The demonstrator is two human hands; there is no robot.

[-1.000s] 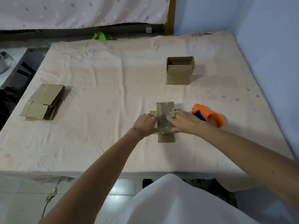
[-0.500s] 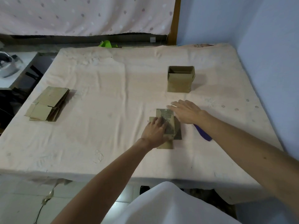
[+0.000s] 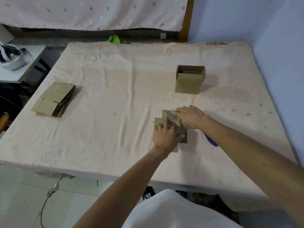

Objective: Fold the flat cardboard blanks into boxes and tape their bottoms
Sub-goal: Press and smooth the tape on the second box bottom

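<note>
The cardboard box (image 3: 180, 129) being worked on lies on the cloth-covered surface (image 3: 115, 112), right of centre near the front edge. Its long axis runs away from the person, and a shiny tape strip (image 3: 171, 116) faces up at the far end. The left hand (image 3: 165, 134) presses down on the box with its fingers spread. The right hand (image 3: 190, 116) lies flat, fingers straight and close together, pointing left across the tape. A finished box (image 3: 189, 83) stands upright farther back, open top up. The stack of flat blanks (image 3: 54, 99) lies far left.

Left hand (image 3: 166, 134), right hand (image 3: 190, 116) on box (image 3: 170, 116)
</note>
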